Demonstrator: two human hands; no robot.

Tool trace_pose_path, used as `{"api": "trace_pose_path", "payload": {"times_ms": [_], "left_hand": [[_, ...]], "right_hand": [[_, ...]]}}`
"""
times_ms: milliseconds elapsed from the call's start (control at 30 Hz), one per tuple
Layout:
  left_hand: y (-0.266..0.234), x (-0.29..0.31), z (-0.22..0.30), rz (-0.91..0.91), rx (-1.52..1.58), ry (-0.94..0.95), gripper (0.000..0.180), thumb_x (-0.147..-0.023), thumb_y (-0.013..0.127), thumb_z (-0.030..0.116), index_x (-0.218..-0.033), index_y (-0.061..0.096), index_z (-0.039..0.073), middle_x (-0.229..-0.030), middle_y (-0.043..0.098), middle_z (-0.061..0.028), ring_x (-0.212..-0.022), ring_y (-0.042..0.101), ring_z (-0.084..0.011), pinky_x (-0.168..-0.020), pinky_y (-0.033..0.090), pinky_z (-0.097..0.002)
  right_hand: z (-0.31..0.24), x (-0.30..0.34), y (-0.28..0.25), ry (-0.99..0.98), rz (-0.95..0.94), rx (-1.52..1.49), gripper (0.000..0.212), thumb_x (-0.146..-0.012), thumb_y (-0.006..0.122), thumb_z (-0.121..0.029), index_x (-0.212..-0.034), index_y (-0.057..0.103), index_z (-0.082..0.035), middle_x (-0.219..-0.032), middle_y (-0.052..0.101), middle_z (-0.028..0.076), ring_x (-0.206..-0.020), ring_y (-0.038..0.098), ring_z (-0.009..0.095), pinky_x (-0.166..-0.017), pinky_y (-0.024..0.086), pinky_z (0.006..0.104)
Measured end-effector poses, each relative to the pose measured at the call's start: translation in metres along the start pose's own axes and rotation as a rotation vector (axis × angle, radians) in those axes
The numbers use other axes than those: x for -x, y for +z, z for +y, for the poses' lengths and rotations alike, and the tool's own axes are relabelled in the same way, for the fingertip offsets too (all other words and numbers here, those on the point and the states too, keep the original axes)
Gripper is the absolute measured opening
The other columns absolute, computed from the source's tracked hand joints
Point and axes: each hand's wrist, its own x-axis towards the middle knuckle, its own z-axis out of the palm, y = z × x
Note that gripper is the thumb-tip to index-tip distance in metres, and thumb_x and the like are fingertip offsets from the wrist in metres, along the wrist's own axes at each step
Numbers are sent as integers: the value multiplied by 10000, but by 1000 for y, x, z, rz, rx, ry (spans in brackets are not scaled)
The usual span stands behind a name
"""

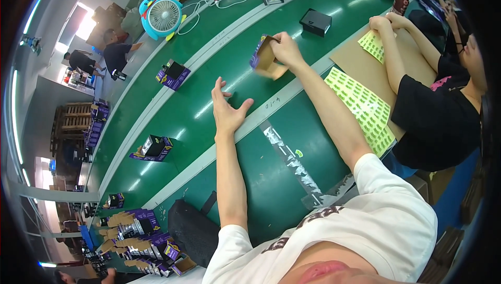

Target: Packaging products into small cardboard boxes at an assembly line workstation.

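My right hand [287, 51] grips the edge of a small open cardboard box [271, 60], purple outside and plain brown inside, above the green conveyor belt. The box is tilted and slightly blurred, and its inside looks empty. My left hand [228, 110] hovers to the left of the box over the belt's near rail, fingers and thumb spread, holding nothing. Beyond the box, farther right on the belt, lies a black box-shaped item [315, 22]. Farther left stand purple boxes with black items in them, one at the far rail [173, 74] and another nearer [154, 148].
Stacked purple cartons [138, 237] and a black bag [193, 229] are at lower left. A blue penguin-shaped fan [163, 16] stands across the belt. On my right, a co-worker's hands [389, 22] touch yellow-green sticker sheets [360, 109] on cardboard, near a drink bottle [401, 1].
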Motion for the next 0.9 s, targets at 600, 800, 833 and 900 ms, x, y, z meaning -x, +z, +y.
{"api": "trace_pose_path", "payload": {"times_ms": [600,800,833,900], "left_hand": [[-16,-10,-30,80,275,-289,532,-697,775,-33,-1172,539,7,-1041,636,-143,-888,625,-237,-844,502,-334],[-30,-6,-35,-173,460,-319,509,-682,781,-60,-1138,565,7,-919,660,-102,-811,639,-213,-838,506,-328],[-29,-3,-38,-202,466,-309,509,-677,786,-60,-1133,572,8,-900,663,-92,-801,640,-208,-838,507,-327],[-31,-2,-37,-195,449,-301,505,-675,788,-58,-1130,580,11,-904,664,-92,-807,642,-214,-842,507,-332]], "right_hand": [[-13,27,29,-259,-190,263,474,-847,618,-254,-1222,521,19,-1109,660,154,-982,659,261,-866,516,359],[-54,-40,-44,-569,-437,1038,697,-696,598,48,-1364,484,-112,-1349,564,137,-1151,591,338,-968,505,418],[-61,-44,-54,-494,-476,1138,744,-674,590,68,-1381,474,-131,-1402,530,121,-1201,562,344,-1005,489,427],[-56,-52,-79,-507,-505,1311,835,-625,580,104,-1406,462,-165,-1462,465,112,-1259,510,359,-1038,468,452]]}}
